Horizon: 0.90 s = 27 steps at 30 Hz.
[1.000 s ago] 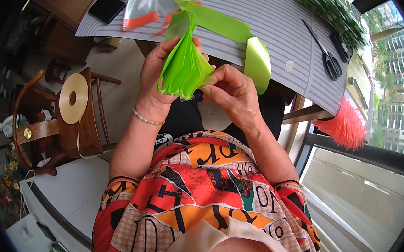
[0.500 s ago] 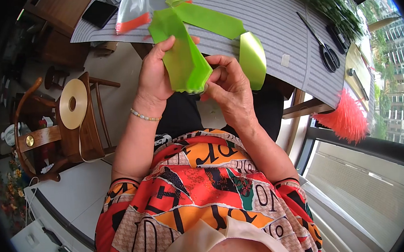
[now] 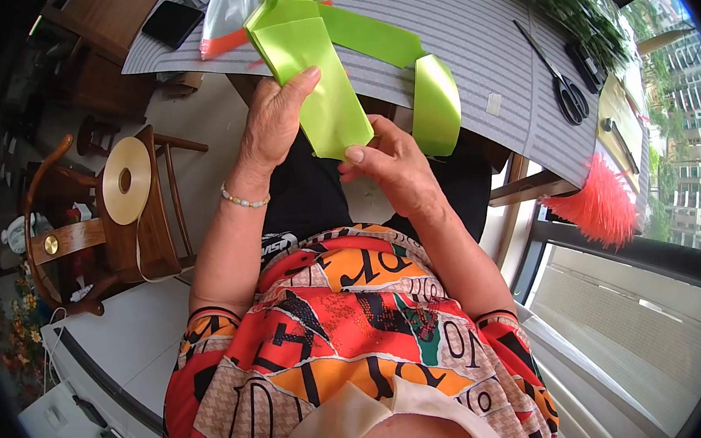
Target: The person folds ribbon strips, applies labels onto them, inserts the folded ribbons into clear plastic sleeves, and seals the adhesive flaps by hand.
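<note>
A folded stack of shiny lime-green ribbon (image 3: 313, 72) is held out over my lap, at the table's near edge. My left hand (image 3: 275, 117) grips its left side, thumb on top and fingers underneath. At the lower right corner, my right hand (image 3: 391, 161) pinches the stack's end between thumb and fingers. More green ribbon (image 3: 376, 35) runs from behind the stack across the table, and a bent length of it hangs over the edge at the right. The fingers beneath the stack are partly hidden.
On the striped table (image 3: 468, 42) lie black scissors (image 3: 569, 95), a bundle of green stems (image 3: 570, 8), a clear bag with an orange edge (image 3: 231, 42) and a black phone-like object (image 3: 173, 24). A cream ribbon roll (image 3: 125, 181) rests on the wooden chair (image 3: 157, 202). Red fringe (image 3: 599, 205) hangs at the right.
The top layer now lies flat along the stack, where before it was lifted and folded. The stack has shifted slightly up, and my left hand has moved a little left.
</note>
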Tool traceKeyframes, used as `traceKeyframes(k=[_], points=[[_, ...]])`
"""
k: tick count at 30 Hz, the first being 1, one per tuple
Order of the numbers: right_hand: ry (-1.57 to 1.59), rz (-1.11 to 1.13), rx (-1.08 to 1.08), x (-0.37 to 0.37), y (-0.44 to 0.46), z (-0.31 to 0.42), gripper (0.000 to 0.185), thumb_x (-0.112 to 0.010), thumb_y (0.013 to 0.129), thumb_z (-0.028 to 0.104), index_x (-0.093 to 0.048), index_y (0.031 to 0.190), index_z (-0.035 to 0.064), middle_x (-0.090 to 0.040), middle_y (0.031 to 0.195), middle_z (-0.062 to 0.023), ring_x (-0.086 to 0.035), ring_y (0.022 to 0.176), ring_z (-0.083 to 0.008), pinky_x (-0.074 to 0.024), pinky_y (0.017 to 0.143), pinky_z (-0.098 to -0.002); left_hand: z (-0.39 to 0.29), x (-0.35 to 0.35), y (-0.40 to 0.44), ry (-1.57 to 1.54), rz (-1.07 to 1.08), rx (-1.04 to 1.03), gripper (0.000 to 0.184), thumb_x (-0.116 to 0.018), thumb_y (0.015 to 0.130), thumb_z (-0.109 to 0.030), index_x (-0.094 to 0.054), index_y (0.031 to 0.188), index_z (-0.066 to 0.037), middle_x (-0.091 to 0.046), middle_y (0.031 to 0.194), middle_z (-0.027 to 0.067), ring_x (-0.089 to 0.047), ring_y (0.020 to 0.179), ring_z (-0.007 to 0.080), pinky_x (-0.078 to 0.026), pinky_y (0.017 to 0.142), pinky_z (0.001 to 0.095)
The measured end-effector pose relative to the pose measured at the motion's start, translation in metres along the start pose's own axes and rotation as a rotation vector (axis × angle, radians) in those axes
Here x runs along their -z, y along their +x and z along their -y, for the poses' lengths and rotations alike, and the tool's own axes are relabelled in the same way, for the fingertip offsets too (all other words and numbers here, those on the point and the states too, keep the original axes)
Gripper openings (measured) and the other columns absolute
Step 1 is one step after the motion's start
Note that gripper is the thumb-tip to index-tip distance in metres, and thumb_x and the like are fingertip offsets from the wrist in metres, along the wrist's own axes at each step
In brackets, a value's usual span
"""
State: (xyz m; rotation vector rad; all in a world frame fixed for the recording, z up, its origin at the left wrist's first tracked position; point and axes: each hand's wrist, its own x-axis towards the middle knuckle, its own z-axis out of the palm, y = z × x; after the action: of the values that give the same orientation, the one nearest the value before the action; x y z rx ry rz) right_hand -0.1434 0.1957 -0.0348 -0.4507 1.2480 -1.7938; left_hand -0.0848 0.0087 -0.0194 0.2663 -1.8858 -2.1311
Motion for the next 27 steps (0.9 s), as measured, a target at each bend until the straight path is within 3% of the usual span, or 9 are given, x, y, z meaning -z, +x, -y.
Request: traceKeyframes(k=[4, 8, 13, 16, 20, 25, 26, 27], points=[[0.088, -0.004, -0.053, 0.005, 0.005, -0.014, 0.032, -0.071, 0.085, 0.019, -0.061, 0.107, -0.0026, -0.065, 0.087, -0.0089, -0.063, 0.074, -0.0140, -0.0534, 0.073, -0.0280, -0.002, -0.005, 0.000, -0.065, 0.010, -0.017, 0.043, -0.052, 0.097, -0.029, -0.053, 0.125, 0.004, -0.065, 0.112, 0.0177, -0.065, 0.096, 0.0184, -0.053, 0.086, 0.0330], [0.125, -0.020, -0.044, 0.008, 0.007, -0.020, 0.019, -0.069, 0.087, 0.014, -0.065, 0.099, 0.0001, -0.067, 0.082, -0.0078, -0.062, 0.067, -0.0120, -0.0532, 0.067, -0.0259, -0.002, -0.013, 0.000, -0.234, 0.058, 0.035, 0.048, -0.050, 0.098, -0.030, -0.050, 0.129, 0.005, -0.065, 0.113, 0.0194, -0.066, 0.097, 0.0242, -0.054, 0.087, 0.0372], [0.241, -0.050, 0.012, 0.000, 0.006, -0.033, 0.015, -0.068, 0.087, 0.012, -0.065, 0.097, 0.0013, -0.067, 0.081, -0.0078, -0.060, 0.062, -0.0115, -0.0519, 0.061, -0.0247, 0.000, -0.027, 0.001, -0.546, 0.105, 0.096, 0.051, -0.053, 0.095, -0.031, -0.049, 0.131, 0.005, -0.063, 0.111, 0.0213, -0.067, 0.096, 0.0324, -0.056, 0.086, 0.0425], [0.260, -0.072, 0.025, -0.001, 0.005, -0.035, 0.013, -0.068, 0.088, 0.012, -0.065, 0.097, 0.0019, -0.067, 0.080, -0.0078, -0.060, 0.062, -0.0115, -0.0517, 0.060, -0.0243, 0.006, -0.033, 0.000, -0.717, 0.129, 0.052, 0.056, -0.052, 0.095, -0.031, -0.042, 0.137, 0.004, -0.061, 0.112, 0.0214, -0.067, 0.095, 0.0329, -0.056, 0.087, 0.0440], [0.308, -0.038, -0.005, 0.004, 0.005, -0.043, 0.014, -0.064, 0.089, 0.005, -0.065, 0.102, 0.0009, -0.067, 0.085, -0.0092, -0.063, 0.070, -0.0145, -0.0535, 0.063, -0.0284, 0.016, -0.033, -0.001, -0.684, 0.145, 0.043, 0.061, -0.052, 0.095, -0.031, -0.035, 0.143, 0.002, -0.059, 0.111, 0.0196, -0.067, 0.093, 0.0323, -0.056, 0.085, 0.0448], [0.315, 0.011, -0.104, 0.005, 0.005, -0.047, 0.019, -0.064, 0.090, 0.007, -0.062, 0.107, -0.0005, -0.067, 0.089, -0.0109, -0.064, 0.073, -0.0173, -0.0552, 0.068, -0.0306, 0.019, -0.026, 0.000, -0.703, 0.204, 0.096, 0.062, -0.053, 0.095, -0.031, -0.034, 0.145, 0.000, -0.060, 0.107, 0.0170, -0.067, 0.090, 0.0307, -0.057, 0.080, 0.0432], [0.319, 0.034, -0.143, 0.007, 0.003, -0.047, 0.021, -0.064, 0.090, 0.008, -0.061, 0.109, -0.0008, -0.067, 0.091, -0.0112, -0.064, 0.074, -0.0179, -0.0554, 0.069, -0.0310, 0.015, -0.028, -0.003, -0.681, 0.208, 0.134, 0.066, -0.054, 0.095, -0.032, -0.031, 0.145, 0.003, -0.059, 0.105, 0.0151, -0.064, 0.085, 0.0239, -0.056, 0.084, 0.0421], [0.301, 0.071, -0.148, 0.009, -0.001, -0.046, 0.025, -0.065, 0.090, 0.009, -0.059, 0.111, -0.0011, -0.067, 0.092, -0.0112, -0.065, 0.075, -0.0185, -0.0555, 0.071, -0.0317, 0.013, -0.028, -0.006, -0.678, 0.221, 0.150, 0.066, -0.054, 0.095, -0.032, -0.031, 0.145, 0.003, -0.060, 0.105, 0.0149, -0.064, 0.084, 0.0237, -0.056, 0.083, 0.0404]])
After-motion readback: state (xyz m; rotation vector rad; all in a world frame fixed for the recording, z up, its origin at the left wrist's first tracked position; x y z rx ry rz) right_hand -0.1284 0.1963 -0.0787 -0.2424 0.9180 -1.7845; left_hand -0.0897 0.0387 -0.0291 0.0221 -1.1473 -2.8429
